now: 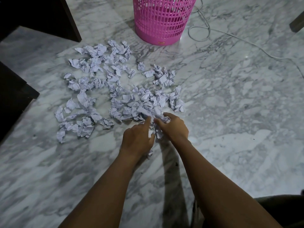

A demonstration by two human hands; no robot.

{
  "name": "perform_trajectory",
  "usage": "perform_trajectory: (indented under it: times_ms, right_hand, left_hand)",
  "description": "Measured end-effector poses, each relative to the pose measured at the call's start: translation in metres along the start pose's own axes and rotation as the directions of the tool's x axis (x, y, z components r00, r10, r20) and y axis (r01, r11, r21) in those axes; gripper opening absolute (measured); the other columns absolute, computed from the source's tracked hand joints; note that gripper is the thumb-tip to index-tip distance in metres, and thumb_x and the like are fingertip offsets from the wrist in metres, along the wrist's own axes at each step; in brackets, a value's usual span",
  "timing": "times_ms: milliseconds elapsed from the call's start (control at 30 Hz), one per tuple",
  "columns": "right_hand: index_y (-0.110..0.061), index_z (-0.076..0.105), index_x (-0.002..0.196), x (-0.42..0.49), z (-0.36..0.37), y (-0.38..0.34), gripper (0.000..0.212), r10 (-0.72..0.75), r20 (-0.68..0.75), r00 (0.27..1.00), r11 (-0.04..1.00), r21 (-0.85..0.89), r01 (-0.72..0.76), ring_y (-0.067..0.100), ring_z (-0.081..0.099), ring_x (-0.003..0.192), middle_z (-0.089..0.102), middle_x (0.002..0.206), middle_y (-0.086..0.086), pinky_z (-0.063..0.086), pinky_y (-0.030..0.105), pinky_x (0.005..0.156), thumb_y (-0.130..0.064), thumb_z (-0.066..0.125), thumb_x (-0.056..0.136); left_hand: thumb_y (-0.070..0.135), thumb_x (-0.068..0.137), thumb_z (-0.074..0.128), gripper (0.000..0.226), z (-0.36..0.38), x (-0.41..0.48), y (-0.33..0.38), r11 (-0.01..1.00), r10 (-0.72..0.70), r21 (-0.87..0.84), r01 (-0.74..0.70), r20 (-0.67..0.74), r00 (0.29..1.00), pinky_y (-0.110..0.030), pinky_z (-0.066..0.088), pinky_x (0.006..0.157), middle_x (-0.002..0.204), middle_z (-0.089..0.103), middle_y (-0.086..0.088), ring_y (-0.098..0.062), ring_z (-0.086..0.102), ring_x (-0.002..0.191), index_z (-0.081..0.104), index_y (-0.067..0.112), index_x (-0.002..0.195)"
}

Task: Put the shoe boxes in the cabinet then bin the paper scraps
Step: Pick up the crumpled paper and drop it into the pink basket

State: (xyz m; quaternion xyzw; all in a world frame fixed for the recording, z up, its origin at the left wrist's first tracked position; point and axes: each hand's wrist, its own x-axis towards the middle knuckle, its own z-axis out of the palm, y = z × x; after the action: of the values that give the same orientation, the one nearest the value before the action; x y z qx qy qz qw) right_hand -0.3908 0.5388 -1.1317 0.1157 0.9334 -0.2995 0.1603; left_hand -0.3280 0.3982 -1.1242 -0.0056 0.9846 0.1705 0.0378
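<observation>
Well, from your head camera, you are on the second job. No shoe boxes show here, so I guess they are put away, but I cannot tell for sure. Lots of paper scraps (115,89) lie spread on the floor (230,112), near the pink bin (164,18), and I see none inside it. Your left hand (138,139) and right hand (174,127) are close together at the near edge of the pile. Both have fingers curled round some scraps. I think almost all the binning is left to do.
</observation>
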Motion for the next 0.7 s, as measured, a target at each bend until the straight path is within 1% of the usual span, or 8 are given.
perform_trajectory:
  times_ms: [133, 233, 333, 367, 500, 600, 667, 700]
  right_hand:
    - [-0.028, 0.07, 0.103, 0.005, 0.009, 0.0, 0.029, -0.023, -0.043, 0.999, 1.0, -0.004, 0.023, 0.026, 0.065, 0.098, 0.07, 0.105, 0.002, 0.048, 0.032, 0.076, -0.049, 0.062, 0.084]
    - [-0.016, 0.059, 0.082, 0.005, 0.009, 0.003, 0.019, -0.042, -0.1, 0.994, 0.979, 0.194, 0.061, 0.026, 0.062, 0.081, 0.065, 0.085, 0.005, 0.042, 0.029, 0.065, -0.033, 0.066, 0.081]
    - [-0.016, 0.057, 0.095, 0.001, 0.003, 0.008, 0.012, -0.034, -0.124, 0.992, 0.934, 0.35, 0.076, 0.024, 0.059, 0.077, 0.061, 0.081, -0.002, 0.041, 0.029, 0.067, -0.016, 0.063, 0.084]
    - [-0.02, 0.059, 0.102, -0.002, 0.001, 0.01, 0.019, -0.036, -0.129, 0.991, 0.919, 0.386, 0.083, 0.024, 0.06, 0.078, 0.061, 0.083, -0.003, 0.044, 0.03, 0.069, -0.013, 0.06, 0.085]
    - [-0.036, 0.065, 0.113, -0.015, -0.003, 0.018, 0.041, -0.079, -0.163, 0.983, 0.892, 0.429, 0.143, 0.017, 0.065, 0.089, 0.069, 0.102, -0.008, 0.053, 0.033, 0.081, -0.013, 0.048, 0.085]
    - [-0.038, 0.067, 0.092, -0.025, -0.005, 0.024, 0.03, -0.064, -0.16, 0.985, 0.876, 0.463, 0.133, 0.016, 0.058, 0.071, 0.064, 0.076, -0.011, 0.048, 0.033, 0.068, -0.022, 0.045, 0.082]
    - [-0.027, 0.059, 0.076, -0.033, -0.006, 0.024, 0.017, -0.052, -0.139, 0.989, 0.912, 0.397, 0.104, 0.019, 0.052, 0.064, 0.054, 0.061, -0.007, 0.04, 0.032, 0.059, -0.033, 0.043, 0.078]
    - [-0.022, 0.053, 0.073, -0.036, -0.004, 0.023, 0.02, -0.043, -0.131, 0.99, 0.94, 0.331, 0.085, 0.022, 0.052, 0.065, 0.053, 0.06, -0.005, 0.037, 0.031, 0.056, -0.039, 0.045, 0.077]
  left_hand:
    - [0.046, 0.09, 0.055, 0.057, 0.009, -0.004, -0.002, 0.999, 0.031, -0.009, -0.032, -0.108, 0.994, -0.036, 0.052, 0.064, 0.094, 0.074, -0.009, -0.032, 0.07, 0.084, 0.05, 0.023, 0.141]
    - [0.051, 0.086, 0.06, 0.044, 0.009, -0.004, -0.004, 0.999, 0.045, 0.0, -0.045, -0.142, 0.989, -0.035, 0.051, 0.063, 0.093, 0.074, -0.004, -0.03, 0.07, 0.084, 0.065, 0.024, 0.12]
    - [0.053, 0.084, 0.063, 0.039, 0.004, -0.002, -0.008, 1.0, 0.009, -0.005, -0.01, -0.108, 0.994, -0.035, 0.051, 0.068, 0.098, 0.074, -0.001, -0.028, 0.069, 0.09, 0.07, 0.025, 0.111]
    - [0.051, 0.085, 0.063, 0.036, 0.002, -0.001, -0.009, 1.0, -0.001, -0.016, -0.001, -0.099, 0.995, -0.035, 0.051, 0.07, 0.099, 0.073, 0.0, -0.028, 0.069, 0.092, 0.07, 0.026, 0.109]
    - [0.038, 0.087, 0.062, 0.023, -0.007, 0.0, -0.011, 0.991, -0.08, -0.115, 0.067, -0.11, 0.991, -0.035, 0.051, 0.072, 0.098, 0.073, -0.003, -0.03, 0.068, 0.091, 0.072, 0.023, 0.101]
    - [0.039, 0.087, 0.058, 0.024, -0.013, 0.0, -0.014, 0.987, -0.129, -0.11, 0.117, -0.113, 0.985, -0.034, 0.048, 0.07, 0.095, 0.071, -0.003, -0.029, 0.065, 0.091, 0.069, 0.018, 0.092]
    - [0.04, 0.086, 0.056, 0.024, -0.017, -0.001, -0.017, 0.986, -0.141, -0.112, 0.127, -0.128, 0.982, -0.033, 0.044, 0.065, 0.09, 0.069, -0.003, -0.029, 0.064, 0.087, 0.063, 0.017, 0.081]
    - [0.041, 0.085, 0.056, 0.025, -0.019, -0.003, -0.018, 0.985, -0.143, -0.118, 0.128, -0.126, 0.982, -0.032, 0.042, 0.063, 0.088, 0.068, -0.003, -0.029, 0.064, 0.086, 0.059, 0.018, 0.077]
